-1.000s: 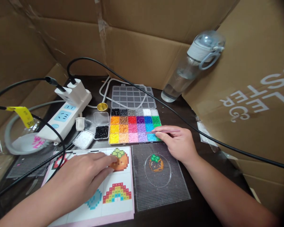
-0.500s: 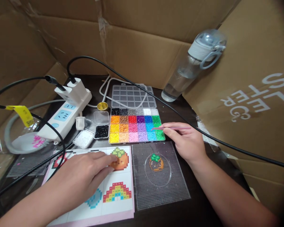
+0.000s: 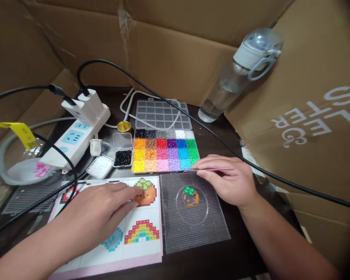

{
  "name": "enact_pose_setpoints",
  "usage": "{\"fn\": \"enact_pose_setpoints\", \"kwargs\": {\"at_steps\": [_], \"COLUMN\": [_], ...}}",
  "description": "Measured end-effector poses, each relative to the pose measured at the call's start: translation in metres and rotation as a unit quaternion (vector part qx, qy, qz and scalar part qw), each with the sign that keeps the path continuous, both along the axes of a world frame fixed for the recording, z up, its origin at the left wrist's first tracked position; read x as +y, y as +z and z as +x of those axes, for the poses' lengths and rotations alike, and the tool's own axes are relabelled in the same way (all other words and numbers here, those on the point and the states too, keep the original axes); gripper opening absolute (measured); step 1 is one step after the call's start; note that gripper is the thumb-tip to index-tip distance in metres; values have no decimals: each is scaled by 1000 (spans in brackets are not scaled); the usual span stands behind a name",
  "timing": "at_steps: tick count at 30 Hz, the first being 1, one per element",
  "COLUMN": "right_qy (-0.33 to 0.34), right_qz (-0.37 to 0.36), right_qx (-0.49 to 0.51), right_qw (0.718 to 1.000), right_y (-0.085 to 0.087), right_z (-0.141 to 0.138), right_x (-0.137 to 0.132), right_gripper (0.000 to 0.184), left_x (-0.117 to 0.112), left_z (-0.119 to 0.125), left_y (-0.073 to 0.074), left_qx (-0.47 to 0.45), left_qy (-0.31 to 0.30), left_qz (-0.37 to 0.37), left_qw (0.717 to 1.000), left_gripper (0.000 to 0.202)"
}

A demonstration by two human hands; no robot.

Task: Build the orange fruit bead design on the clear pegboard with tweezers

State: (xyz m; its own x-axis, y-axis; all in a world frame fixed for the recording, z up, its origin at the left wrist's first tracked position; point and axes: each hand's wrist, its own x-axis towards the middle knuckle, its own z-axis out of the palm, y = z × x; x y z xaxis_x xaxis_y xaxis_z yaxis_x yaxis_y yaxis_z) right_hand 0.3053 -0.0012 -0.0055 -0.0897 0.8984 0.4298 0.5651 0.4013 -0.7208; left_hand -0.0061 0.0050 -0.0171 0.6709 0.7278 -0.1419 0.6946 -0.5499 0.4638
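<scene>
Head view. R hand point(image 3: 231, 182) lies at the front-right corner of the bead tray point(image 3: 165, 150), fingers pinched on thin pink tweezers point(image 3: 209, 169). The tweezers lie nearly level, tip pointing left along the tray's front edge, just above the far edge of the clear pegboard point(image 3: 192, 213). Whether the tip carries a bead can't be told.

L hand point(image 3: 100, 214) rests palm-down on the pattern sheet point(image 3: 140, 249), fingers loose & extended, gripping nothing; index fingertip touches the printed orange fruit pattern point(image 3: 146, 193). A rainbow pattern point(image 3: 142, 231) is printed below it.

On the pegboard, inside a faint circular outline, sits a partly built bead figure point(image 3: 190, 196): green top, brown/orange body.

Other items on the dark counter point(image 3: 236, 264): tray's open clear lid point(image 3: 162, 114) behind the tray; small box of black beads point(image 3: 123, 158) & one of white beads point(image 3: 99, 168) left of the tray; white power strip point(image 3: 76, 138) w/ plugs & black cables; water bottle point(image 3: 236, 76) leaning on cardboard at rear right.
</scene>
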Motion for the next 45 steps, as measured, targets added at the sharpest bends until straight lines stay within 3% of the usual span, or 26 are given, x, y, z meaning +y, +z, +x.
{"fn": "enact_pose_setpoints", "kwargs": {"at_steps": [11, 17, 34, 45], "right_qy": [189, 236, 233, 176], "right_qz": [49, 85, 87, 101], "right_qx": [-55, -79, -79, -114], "right_qw": [979, 965, 965, 973], "right_y": [-5, -10, -11, -8], "right_z": [1, 4, -1, -5], "right_x": [5, 4, 3, 1], "right_gripper": [21, 24, 23, 22], "left_x": [-2, -1, -1, 0], "left_z": [-2, 0, -2, -1], "left_y": [-2, 1, -2, 1], "left_qx": [27, 45, 54, 69], "left_qy": [-11, -17, -13, -8], "left_qz": [10, 0, 1, -18], "left_qw": [1000, 999, 998, 997], "left_gripper": [35, 34, 34, 37]}}
